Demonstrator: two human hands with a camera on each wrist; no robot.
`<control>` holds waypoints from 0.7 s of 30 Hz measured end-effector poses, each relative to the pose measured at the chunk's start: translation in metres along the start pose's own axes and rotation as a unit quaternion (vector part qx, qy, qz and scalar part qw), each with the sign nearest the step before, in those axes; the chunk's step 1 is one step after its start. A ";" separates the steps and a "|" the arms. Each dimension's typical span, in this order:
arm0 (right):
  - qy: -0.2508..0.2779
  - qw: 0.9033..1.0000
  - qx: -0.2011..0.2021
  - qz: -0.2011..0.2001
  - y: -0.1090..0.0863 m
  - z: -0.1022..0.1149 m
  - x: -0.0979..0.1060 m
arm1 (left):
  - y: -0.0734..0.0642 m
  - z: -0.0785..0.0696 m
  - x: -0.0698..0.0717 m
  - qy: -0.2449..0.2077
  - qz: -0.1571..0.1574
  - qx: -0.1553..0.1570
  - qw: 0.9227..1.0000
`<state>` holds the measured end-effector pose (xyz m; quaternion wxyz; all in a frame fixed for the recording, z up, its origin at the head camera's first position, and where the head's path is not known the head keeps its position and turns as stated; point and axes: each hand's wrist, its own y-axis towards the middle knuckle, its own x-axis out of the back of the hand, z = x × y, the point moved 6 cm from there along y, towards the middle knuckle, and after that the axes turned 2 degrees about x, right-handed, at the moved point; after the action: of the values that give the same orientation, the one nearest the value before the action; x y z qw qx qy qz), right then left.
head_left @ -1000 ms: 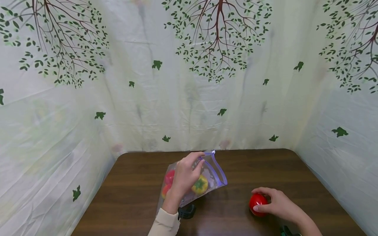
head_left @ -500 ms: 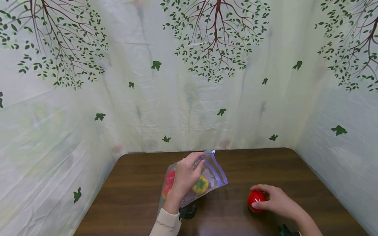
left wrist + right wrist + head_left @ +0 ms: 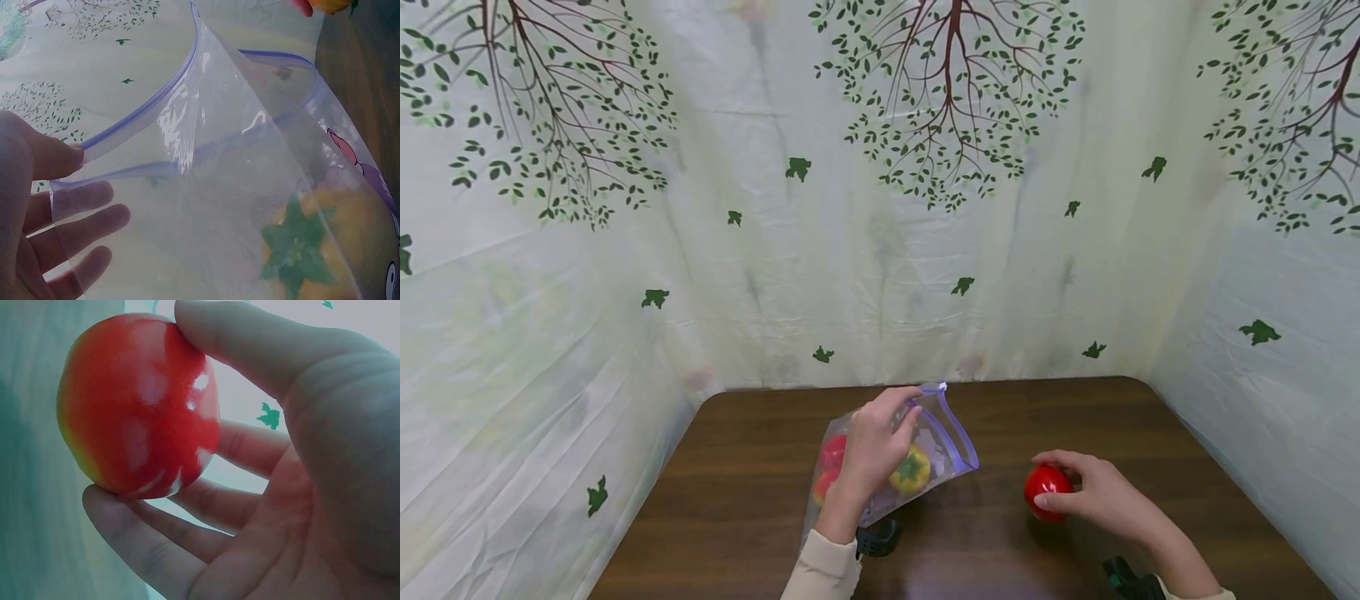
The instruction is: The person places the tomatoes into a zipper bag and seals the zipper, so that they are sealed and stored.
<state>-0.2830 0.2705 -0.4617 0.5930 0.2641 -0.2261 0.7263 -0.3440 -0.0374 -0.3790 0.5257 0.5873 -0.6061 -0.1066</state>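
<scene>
My left hand [image 3: 878, 442] holds a clear zip bag [image 3: 219, 231] with a purple seal by its rim. In the left wrist view the thumb lies over the edge and the other fingers show through the film. The bag's mouth gapes toward the right. Inside lie a yellow fruit [image 3: 911, 471] with a green star-shaped calyx and red, rounded things [image 3: 833, 451], partly hidden behind the hand. To the right, my right hand [image 3: 1101, 493] grips a shiny red round fruit [image 3: 137, 406] with a yellowish patch, thumb on one side and fingers on the other, close over the table.
The brown wooden table [image 3: 737, 517] has rounded far corners. A pale curtain [image 3: 880, 275] printed with trees and leaves hangs behind it and along both sides. Dark wrist devices [image 3: 878, 537] sit under both wrists.
My right hand has moved a little farther up the table and slightly left with the red fruit. The left hand and the bag have stayed nearly still.
</scene>
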 end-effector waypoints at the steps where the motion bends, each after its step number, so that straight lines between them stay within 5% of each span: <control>1: -0.001 1.000 0.002 -0.002 0.001 0.002 0.001 | 0.000 0.000 0.000 0.000 0.001 0.002 1.000; 21: 0.008 0.999 0.029 -0.040 0.020 0.038 0.002 | 0.000 -0.002 -0.001 0.001 0.003 0.000 1.000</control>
<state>-0.2989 0.2439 -0.4323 0.6151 0.2843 -0.1897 0.7105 -0.3430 -0.0353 -0.3789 0.5264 0.5856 -0.6075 -0.1043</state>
